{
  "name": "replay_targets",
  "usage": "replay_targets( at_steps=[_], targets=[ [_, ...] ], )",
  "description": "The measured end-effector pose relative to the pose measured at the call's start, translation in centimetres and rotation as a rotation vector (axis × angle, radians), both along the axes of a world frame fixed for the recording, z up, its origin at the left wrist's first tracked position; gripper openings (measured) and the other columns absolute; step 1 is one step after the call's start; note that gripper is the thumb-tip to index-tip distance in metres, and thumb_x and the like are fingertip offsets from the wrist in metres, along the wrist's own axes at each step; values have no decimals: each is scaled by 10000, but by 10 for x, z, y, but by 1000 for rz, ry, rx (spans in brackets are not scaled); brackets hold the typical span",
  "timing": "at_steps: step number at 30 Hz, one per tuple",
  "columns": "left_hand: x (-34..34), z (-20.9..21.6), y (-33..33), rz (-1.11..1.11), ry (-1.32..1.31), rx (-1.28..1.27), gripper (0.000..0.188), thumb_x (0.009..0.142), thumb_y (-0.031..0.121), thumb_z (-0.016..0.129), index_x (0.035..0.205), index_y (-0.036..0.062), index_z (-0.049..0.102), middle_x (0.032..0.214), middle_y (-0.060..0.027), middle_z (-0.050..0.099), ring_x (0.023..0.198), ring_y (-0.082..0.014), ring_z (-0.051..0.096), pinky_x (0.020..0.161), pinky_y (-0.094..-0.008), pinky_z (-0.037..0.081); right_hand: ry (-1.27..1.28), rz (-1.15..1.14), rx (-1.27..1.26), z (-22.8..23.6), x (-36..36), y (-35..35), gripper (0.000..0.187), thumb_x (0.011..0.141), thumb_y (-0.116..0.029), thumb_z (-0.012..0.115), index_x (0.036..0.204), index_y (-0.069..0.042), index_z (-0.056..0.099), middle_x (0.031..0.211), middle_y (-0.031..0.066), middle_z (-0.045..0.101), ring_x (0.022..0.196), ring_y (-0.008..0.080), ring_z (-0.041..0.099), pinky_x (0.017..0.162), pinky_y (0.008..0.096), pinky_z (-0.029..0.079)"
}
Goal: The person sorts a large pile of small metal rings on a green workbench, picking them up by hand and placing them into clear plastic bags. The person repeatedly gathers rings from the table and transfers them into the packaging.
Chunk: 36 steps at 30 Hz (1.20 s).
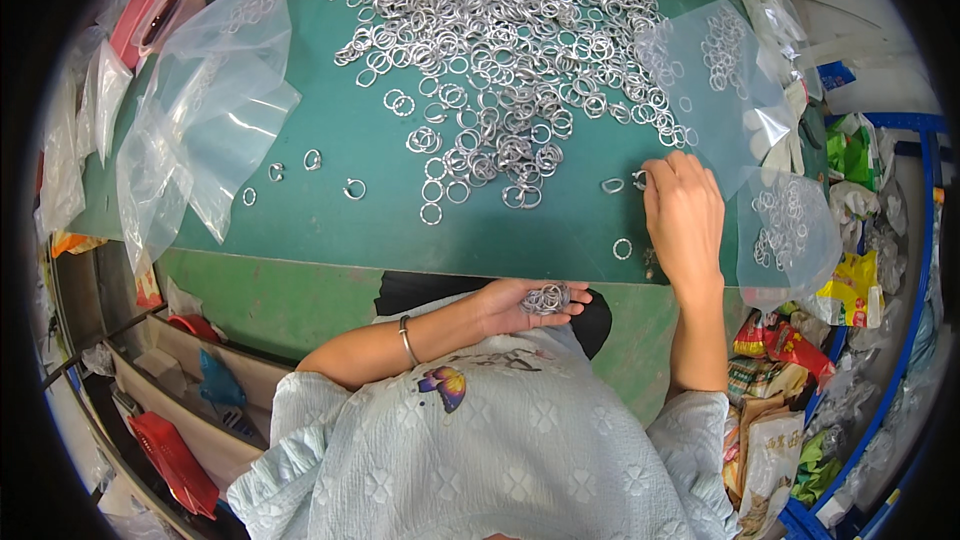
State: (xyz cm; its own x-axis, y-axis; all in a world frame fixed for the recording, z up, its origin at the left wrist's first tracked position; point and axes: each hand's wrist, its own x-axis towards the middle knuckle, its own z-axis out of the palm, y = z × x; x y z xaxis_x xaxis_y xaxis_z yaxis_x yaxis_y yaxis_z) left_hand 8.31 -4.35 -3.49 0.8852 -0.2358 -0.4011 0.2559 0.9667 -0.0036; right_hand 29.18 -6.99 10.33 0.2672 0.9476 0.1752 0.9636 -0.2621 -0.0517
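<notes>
At centre right, right hand (684, 215) fingertips pinching one metal ring (639, 179); left hand (525, 305) cupped, loosely curled under gathered rings (546, 297). Best picked singly.

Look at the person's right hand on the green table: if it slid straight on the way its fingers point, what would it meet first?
Probably the metal ring at the right hand's fingertips, then the big ring pile; depth is uncertain.
</notes>
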Motion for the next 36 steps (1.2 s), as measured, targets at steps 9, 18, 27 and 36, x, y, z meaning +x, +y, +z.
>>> replay_targets(
  at_steps=[9,18,27,36],
  targets=[
    [0,-1,0,4,-20,-8,397,955,216,506,1262,-35,511,1222,-143,587,1028,-212,624,894,-338,522,281,-126,28,-13,8,0,130,822,7,552,933,30,617,869,142,591,869,325,592,719,421,485],
    [1,8,3,11,30,-2,410,963,223,485,1274,-43,498,1213,-163,586,1070,-250,611,946,-378,500,418,89,95,-27,-27,-16,229,774,-27,657,994,0,595,943,133,557,899,323,545,781,395,453],
    [-14,2,0,166,82,-171,401,999,268,356,1205,-44,502,1133,-179,615,1052,-295,616,907,-444,525,962,477,-191,-17,-63,-47,224,755,18,638,976,13,598,936,130,563,897,322,548,784,392,460],
    [-15,15,9,-99,-8,133,324,959,323,522,967,26,652,930,-106,653,751,-144,606,584,-251,471,1184,116,43,-13,-50,-61,149,797,60,617,935,27,661,872,109,634,740,186,591,656,292,460]
  ],
)
